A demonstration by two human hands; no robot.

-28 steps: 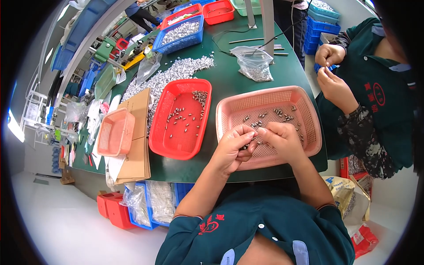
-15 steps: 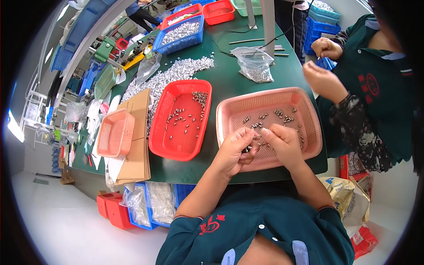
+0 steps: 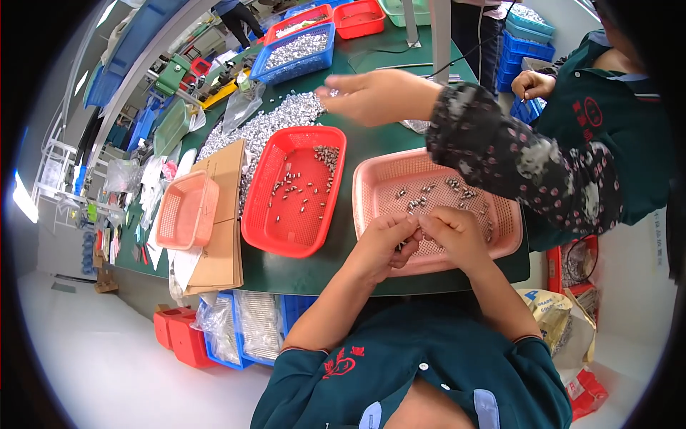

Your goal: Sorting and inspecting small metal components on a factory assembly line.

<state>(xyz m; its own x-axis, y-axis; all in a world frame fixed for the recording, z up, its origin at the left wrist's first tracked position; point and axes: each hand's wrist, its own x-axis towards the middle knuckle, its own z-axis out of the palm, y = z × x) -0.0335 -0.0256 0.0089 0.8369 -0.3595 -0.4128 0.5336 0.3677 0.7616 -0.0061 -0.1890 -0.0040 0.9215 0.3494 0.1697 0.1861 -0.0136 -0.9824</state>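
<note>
My left hand (image 3: 388, 247) is closed above the near side of a pink mesh basket (image 3: 366, 187). Dark bits of small metal parts peek out between its curled fingers. Against its thumb and fingertips, my right hand (image 3: 456, 237) is pinched closed; whatever lies between the fingertips is hidden. Several small cylindrical metal parts (image 3: 457, 187) are scattered on the basket floor beyond my hands. Left of it stands a red basket (image 3: 289, 239) with similar parts, heaped mostly in its far right corner.
A co-worker's hand (image 3: 379, 96) and floral sleeve (image 3: 529, 154) reach across from the right, over the pink basket's far side. A pile of silver parts (image 3: 275, 121), a blue crate (image 3: 293, 70), cardboard (image 3: 221, 207) and a small pink basket (image 3: 187, 214) occupy the green table.
The co-worker's arm has swung left across the table, now covering most of the clear bag of parts. My hands have stayed over the pink basket, their fingertips closer together.
</note>
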